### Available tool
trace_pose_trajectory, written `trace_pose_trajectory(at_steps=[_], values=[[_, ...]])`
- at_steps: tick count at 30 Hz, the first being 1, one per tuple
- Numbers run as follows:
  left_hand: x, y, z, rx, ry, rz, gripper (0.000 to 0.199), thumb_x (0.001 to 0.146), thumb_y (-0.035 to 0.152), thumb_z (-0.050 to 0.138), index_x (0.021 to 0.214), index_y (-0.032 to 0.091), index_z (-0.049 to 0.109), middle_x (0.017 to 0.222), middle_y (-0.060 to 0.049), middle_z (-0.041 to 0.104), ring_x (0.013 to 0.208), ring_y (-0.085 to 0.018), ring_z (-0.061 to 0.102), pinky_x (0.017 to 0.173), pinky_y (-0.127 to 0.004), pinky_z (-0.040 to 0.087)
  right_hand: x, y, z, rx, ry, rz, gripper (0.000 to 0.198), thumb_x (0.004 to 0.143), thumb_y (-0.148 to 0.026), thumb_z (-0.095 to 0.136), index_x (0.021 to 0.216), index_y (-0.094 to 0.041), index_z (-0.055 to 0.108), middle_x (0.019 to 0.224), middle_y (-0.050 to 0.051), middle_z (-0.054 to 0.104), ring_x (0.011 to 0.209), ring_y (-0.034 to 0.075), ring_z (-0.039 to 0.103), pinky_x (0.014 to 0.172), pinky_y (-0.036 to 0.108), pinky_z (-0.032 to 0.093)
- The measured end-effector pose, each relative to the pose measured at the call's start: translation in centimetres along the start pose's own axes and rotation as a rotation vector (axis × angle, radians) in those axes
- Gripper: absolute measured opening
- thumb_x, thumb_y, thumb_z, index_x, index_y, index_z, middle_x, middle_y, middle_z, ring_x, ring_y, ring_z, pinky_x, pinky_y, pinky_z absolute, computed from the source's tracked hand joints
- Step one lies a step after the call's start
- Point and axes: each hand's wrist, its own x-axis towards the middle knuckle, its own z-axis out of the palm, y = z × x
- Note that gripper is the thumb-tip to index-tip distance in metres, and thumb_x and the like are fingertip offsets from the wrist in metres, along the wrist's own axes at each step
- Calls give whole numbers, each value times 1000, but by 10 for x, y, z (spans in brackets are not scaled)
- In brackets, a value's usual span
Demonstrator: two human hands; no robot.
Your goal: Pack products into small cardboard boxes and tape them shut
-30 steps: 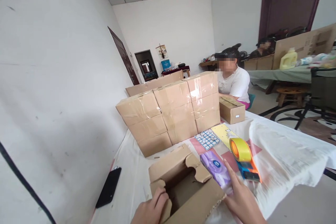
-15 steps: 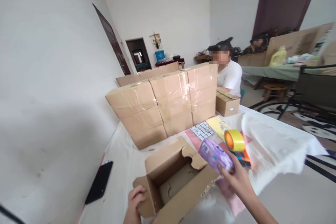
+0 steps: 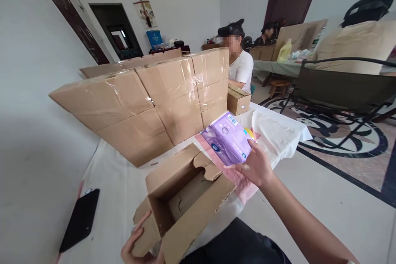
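An open cardboard box (image 3: 198, 218) with uneven, torn-looking flaps stands in front of me on the cloth-covered table. My left hand (image 3: 137, 239) is closed on its near left flap, the fingers lying over the cardboard. Inside the box, thin dark curved marks show on the bare bottom. My right hand (image 3: 258, 165) grips a purple plastic tissue pack (image 3: 227, 138) by its right end, above the table just beyond the box's right side. The pack is tilted, with its barcode and printed face towards me. Behind it peeks a bit of yellow tape roll (image 3: 249, 133).
A wall of taped cardboard boxes (image 3: 176, 103) stands across the table, with a small closed carton (image 3: 239, 101) at its right end. A black phone-like slab (image 3: 80, 220) lies at the left edge. Beyond sits a person in white (image 3: 243, 68); a folding chair (image 3: 343, 86) stands right.
My right hand has turned the tissue pack so its broad face shows, and it now covers most of the tape roll. The view has swung right. My left hand stays on the flap.
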Motion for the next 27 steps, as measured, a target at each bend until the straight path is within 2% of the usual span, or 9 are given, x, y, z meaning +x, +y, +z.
trace_pose_trajectory(at_steps=[8,12,14,17,20,22,24,26,27], values=[[-11,-1,-15,2,-96,-60,72,57,9,83,117,26,48,128,-10,66,122,-28,63,105,-45,49,-6,-10,21,159,-11,-19,22,82,-35,71,101,-27,63,88,-4,75,80,20,74,78,42,66],[-7,14,-30,119,-184,-74,41,76,25,71,114,28,56,130,-11,65,125,-32,61,107,-55,45,-11,-7,33,147,-92,-38,32,81,-29,72,111,-30,61,100,-3,75,90,22,74,80,47,67],[1,26,-37,278,-154,-20,28,83,28,63,111,29,62,124,-11,68,124,-33,59,107,-59,42,-13,-3,38,127,-105,-30,40,82,-29,72,120,-30,60,111,0,74,98,26,73,83,51,66],[18,51,-39,523,23,212,24,81,24,66,105,27,66,103,-8,73,102,-29,65,105,-59,42,-17,7,43,95,-92,-44,49,81,-28,73,128,-29,58,118,3,73,107,30,71,90,55,64],[36,87,-19,533,73,418,24,76,14,72,97,24,66,86,-3,70,79,-20,65,87,-45,51,-24,18,50,59,-73,-75,52,83,-29,74,132,-28,57,117,4,73,110,29,70,95,55,61],[48,115,7,479,-90,353,30,78,14,73,105,23,65,88,-3,70,80,-19,65,76,-36,53,-30,26,55,28,-84,-89,52,83,-31,75,133,-28,57,121,4,72,111,29,69,98,55,60],[59,141,37,437,-278,210,45,80,24,77,122,24,59,94,-3,73,84,-18,68,78,-34,55,-37,32,61,-6,-112,-111,52,84,-32,75,133,-29,56,127,4,70,116,30,67,98,55,59],[67,159,65,392,-314,179,49,82,30,76,127,23,57,99,-3,75,81,-16,68,77,-32,56,-43,37,65,-32,-143,-137,51,85,-31,74,133,-31,56,128,4,70,120,30,65,98,55,59],[70,166,75,396,-316,207,38,85,28,74,121,24,61,95,-2,76,78,-14,68,76,-30,55,-46,39,66,-40,-153,-147,51,85,-31,74,133,-31,56,128,4,70,122,30,64,98,55,59]])
